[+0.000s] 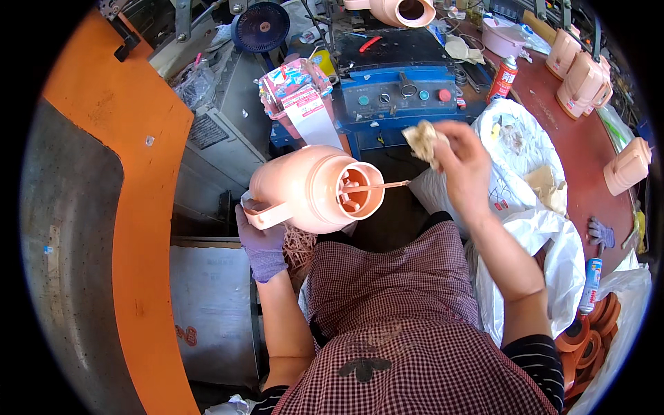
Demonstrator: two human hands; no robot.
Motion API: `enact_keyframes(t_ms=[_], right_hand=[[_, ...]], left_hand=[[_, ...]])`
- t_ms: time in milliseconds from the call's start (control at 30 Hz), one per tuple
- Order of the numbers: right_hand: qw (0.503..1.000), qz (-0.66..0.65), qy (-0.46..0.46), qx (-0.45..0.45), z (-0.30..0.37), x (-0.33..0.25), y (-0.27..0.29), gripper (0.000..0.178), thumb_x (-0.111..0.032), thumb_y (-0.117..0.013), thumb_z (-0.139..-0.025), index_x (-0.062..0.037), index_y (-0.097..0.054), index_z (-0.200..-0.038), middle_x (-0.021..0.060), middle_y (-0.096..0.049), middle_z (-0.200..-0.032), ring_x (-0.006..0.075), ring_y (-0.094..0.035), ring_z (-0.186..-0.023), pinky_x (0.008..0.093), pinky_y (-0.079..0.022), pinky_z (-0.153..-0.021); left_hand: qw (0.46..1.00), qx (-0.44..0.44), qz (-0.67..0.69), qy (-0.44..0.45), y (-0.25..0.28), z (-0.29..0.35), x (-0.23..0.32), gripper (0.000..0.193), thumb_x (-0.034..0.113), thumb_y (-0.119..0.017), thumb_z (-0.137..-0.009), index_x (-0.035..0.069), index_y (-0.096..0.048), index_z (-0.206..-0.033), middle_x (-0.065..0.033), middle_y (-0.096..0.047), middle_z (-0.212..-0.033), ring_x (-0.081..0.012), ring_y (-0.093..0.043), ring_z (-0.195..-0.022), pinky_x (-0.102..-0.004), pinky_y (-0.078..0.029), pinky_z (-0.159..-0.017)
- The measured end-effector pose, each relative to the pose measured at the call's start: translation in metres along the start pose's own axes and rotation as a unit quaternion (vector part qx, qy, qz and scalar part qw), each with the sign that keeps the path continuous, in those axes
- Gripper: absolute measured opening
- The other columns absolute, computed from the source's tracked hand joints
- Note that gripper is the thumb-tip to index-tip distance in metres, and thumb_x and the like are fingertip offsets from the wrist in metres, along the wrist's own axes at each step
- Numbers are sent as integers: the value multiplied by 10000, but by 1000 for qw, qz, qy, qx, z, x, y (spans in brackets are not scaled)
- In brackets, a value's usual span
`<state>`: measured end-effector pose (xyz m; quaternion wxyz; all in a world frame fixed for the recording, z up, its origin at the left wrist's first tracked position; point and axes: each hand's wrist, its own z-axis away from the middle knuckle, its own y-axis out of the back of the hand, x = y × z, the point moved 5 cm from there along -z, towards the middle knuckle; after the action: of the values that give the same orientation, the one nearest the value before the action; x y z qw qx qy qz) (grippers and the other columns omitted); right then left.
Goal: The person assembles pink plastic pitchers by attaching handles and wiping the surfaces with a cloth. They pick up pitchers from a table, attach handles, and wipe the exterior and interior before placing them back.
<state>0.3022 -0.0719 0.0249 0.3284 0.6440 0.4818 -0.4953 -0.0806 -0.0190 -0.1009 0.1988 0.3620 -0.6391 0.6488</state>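
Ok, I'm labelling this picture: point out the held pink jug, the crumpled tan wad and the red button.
Held pink jug (292,185): head view, side of its body.
Crumpled tan wad (420,142): head view, its visible middle.
Red button (444,95): head view, centre of its round face.

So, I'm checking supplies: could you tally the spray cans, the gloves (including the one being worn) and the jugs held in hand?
Spray cans: 2
Gloves: 2
Held jug: 1
Total: 5
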Motion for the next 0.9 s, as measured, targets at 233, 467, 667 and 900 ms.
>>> enact_keyframes(t_ms=[233,467,667,900], right_hand=[[917,181,347,-74,108,-17,-47,330,-24,-738,-743,-5,-647,-1060,134,-593,-1030,260,-633,-836,308,-529,-679],[874,319,358,-83,74,-21,-88,377,13,-637,-715,12,-597,-1089,163,-551,-1113,317,-641,-885,337,-554,-664],[797,427,372,-210,91,-6,-103,319,-101,-590,-735,57,-599,-1013,175,-544,-1105,322,-593,-975,327,-560,-690],[720,454,433,-296,134,27,-102,292,-139,-587,-754,83,-625,-941,171,-564,-1062,274,-609,-920,322,-565,-687]], left_hand=[[850,37,-481,-212,-23,13,16,334,84,-657,-836,-21,-442,-1070,-99,-599,-1020,-177,-611,-923,-310,-524,-829],[798,16,-542,-263,-33,16,13,247,169,-611,-887,7,-489,-1029,-69,-614,-875,-171,-617,-844,-303,-525,-779],[990,-15,130,53,-10,-12,14,300,345,-422,-990,100,-526,-851,18,-515,-696,-124,-502,-635,-263,-472,-622],[989,138,-44,-14,-42,3,16,339,388,-396,-992,106,-496,-831,8,-511,-706,-143,-515,-673,-250,-477,-653]])
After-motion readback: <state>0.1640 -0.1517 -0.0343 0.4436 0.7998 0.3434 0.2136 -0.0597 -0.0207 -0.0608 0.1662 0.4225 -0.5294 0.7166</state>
